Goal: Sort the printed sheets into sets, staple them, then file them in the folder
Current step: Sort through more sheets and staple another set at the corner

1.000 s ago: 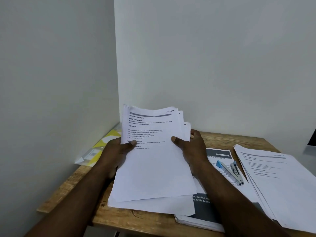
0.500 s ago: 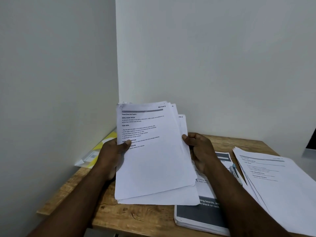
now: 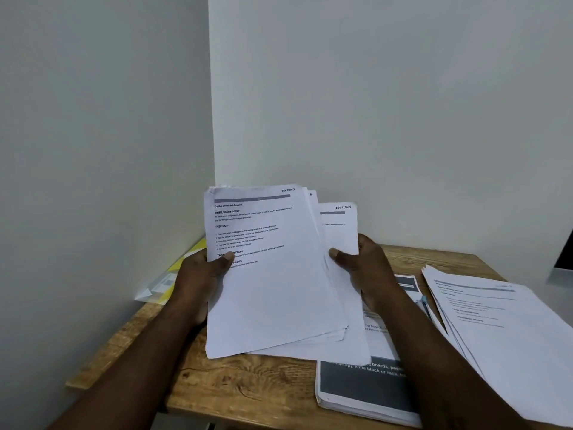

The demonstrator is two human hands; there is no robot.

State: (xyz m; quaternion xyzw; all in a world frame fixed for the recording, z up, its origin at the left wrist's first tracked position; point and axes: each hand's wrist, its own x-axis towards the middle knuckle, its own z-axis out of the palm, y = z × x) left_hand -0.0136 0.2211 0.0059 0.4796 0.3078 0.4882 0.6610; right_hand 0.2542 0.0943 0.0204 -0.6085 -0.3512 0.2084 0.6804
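A stack of printed sheets (image 3: 273,293) is raised upright over the wooden table (image 3: 248,386). My left hand (image 3: 198,274) grips its left edge, thumb on the front page headed SECTION 1. My right hand (image 3: 369,268) pinches a rear sheet (image 3: 339,231), also headed SECTION 1, pulled out to the right of the stack. A yellow folder (image 3: 173,274) lies at the table's back left, partly behind my left hand. Only a blue sliver of the stapler (image 3: 424,302) shows past my right wrist.
A second pile of printed sheets (image 3: 502,330) fans out on the right. A thick booklet with a dark cover band (image 3: 359,386) lies at the front edge under my right forearm. Walls close the table in at the left and back.
The stack has lifted toward me. My right hand slid a rear sheet out to the right, so its heading now shows. My right arm now hides most of the stapler.
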